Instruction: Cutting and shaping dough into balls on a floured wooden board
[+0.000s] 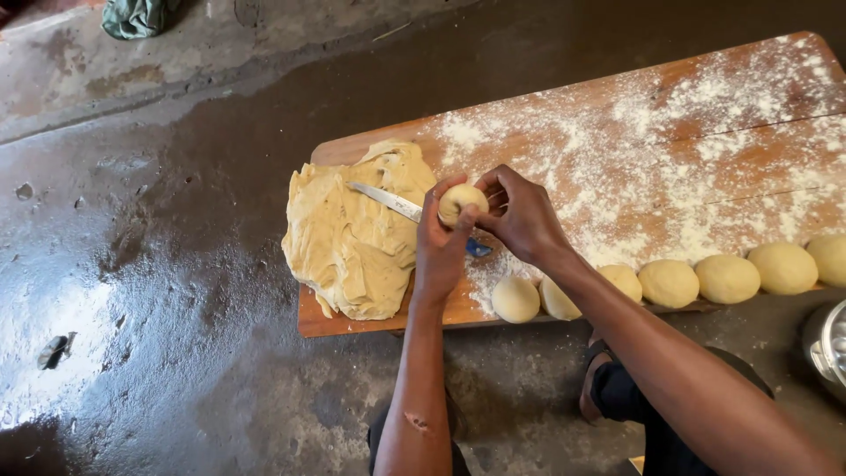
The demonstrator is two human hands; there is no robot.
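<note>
Seven dough balls (670, 282) already line the floured board's (705, 132) near edge; both the left hand (438, 251) and right hand (522, 216) pinch another small dough ball (461, 203) in curled fingers; a large dough mass (352, 229) under a knife (388, 202) remains uncut at the board's left end.

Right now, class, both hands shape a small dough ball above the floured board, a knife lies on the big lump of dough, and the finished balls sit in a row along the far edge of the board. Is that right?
Not quite. In the head view the finished balls line the near edge of the board, by the person's knees. The rest holds: left hand and right hand shape the dough ball, and the knife lies on the big lump.
</note>
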